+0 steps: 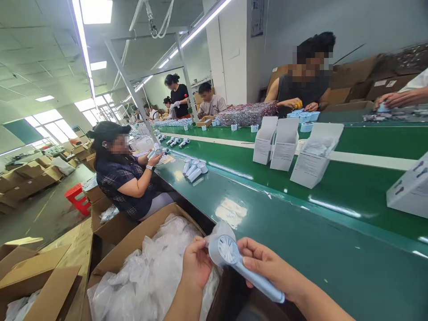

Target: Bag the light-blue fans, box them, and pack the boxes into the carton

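Note:
Low in the view, my right hand (264,263) is closed around the handle of a light blue handheld shower head (257,278). Its round head shows white fan-like blades and points up and to the left. My left hand (198,261) is closed at the left side of that head, pinching a clear plastic bag (222,229) that shows behind and above it. How far the bag covers the head is hard to make out. Below my left hand stands a cardboard box (110,249) full of clear plastic bags (150,267).
Along the green conveyor (351,196) stand several open white boxes (285,149). More shower heads (194,168) lie on the worktop (203,194). At the left a co-worker (123,174) holds a shower head. Others sit across the line, one (301,84) near blue parts (304,117).

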A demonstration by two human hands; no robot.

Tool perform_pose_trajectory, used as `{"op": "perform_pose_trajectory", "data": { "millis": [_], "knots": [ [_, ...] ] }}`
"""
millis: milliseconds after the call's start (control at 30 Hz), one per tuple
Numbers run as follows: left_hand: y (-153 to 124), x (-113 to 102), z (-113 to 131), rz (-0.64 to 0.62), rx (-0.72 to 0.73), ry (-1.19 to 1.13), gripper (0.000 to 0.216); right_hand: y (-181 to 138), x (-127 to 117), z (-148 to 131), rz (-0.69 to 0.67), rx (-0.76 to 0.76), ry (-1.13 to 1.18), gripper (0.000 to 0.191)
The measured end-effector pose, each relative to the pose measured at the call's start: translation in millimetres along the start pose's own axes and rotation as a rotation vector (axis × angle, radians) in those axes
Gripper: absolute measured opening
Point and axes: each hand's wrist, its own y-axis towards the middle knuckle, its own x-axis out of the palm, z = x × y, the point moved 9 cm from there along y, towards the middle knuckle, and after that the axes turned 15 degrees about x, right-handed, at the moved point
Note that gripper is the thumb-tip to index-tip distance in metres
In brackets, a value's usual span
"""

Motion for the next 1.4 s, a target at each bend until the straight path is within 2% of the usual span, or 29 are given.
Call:
{"op": "perform_pose_trajectory", "data": {
  "millis": [100, 200, 300, 400, 500, 600, 667, 733, 833, 900, 1000, 1100, 1200, 1267, 1333, 1400],
  "knots": [
    [2, 11, 13, -0.098, 0.11, 0.253, 0.034, -8, -7, -1, 0.034, 0.009, -0.027, 0.052],
    [3, 19, 25, -0.204, 0.24, 0.574, 0.026, -16, -16, 0, 0.133, 0.024, -0.086, 0.073],
    [-2, 31, 46, -0.303, 0.533, 0.806, 0.018, -22, -22, 3, 0.257, 0.059, -0.157, 0.066],
    [-22, 52, 59, -0.505, 0.862, 0.947, 0.009, -26, -24, 5, 0.334, 0.062, -0.084, 0.055],
    [-44, 65, 52, -0.695, 1.017, 1.027, 0.01, -29, -31, 7, 0.425, 0.063, 0.039, 0.05],
    [-68, 79, 22, -0.947, 1.025, 1.11, 0.016, -30, -41, 13, 0.553, 0.055, 0.195, 0.04],
    [-76, 86, 2, -1.026, 0.963, 1.117, 0.018, -27, -43, 23, 0.606, 0.07, 0.348, 0.03],
    [-68, 87, -5, -0.925, 0.855, 1.084, 0.018, -21, -37, 36, 0.599, 0.163, 0.46, 0.021],
    [-43, 83, 0, -0.669, 0.614, 0.948, 0.018, -17, -24, 43, 0.553, 0.314, 0.51, 0.01],
    [-28, 84, 7, -0.527, 0.447, 0.788, 0.025, -17, -17, 27, 0.509, 0.363, 0.4, 0.008],
    [-10, 94, 22, -0.346, 0.262, 0.57, 0.038, -20, -12, -23, 0.441, 0.436, -0.088, 0.012],
    [6, 119, 39, -0.271, 0.199, 0.479, 0.043, -40, -23, -97, 0.557, 0.362, -0.405, 0.016],
    [19, 156, 58, -0.359, 0.303, 0.44, 0.041, -64, -25, -167, 0.706, 0.179, -0.499, 0.013],
    [25, 183, 66, -0.474, 0.445, 0.433, 0.041, -71, -18, -198, 0.706, 0.045, -0.448, 0.009],
    [31, 207, 65, -0.587, 0.583, 0.517, 0.058, -68, -14, -215, 0.642, -0.076, -0.301, 0.009],
    [40, 231, 51, -0.696, 0.646, 0.668, 0.084, -62, -20, -224, 0.59, -0.141, -0.188, 0.011]
  ]
}}
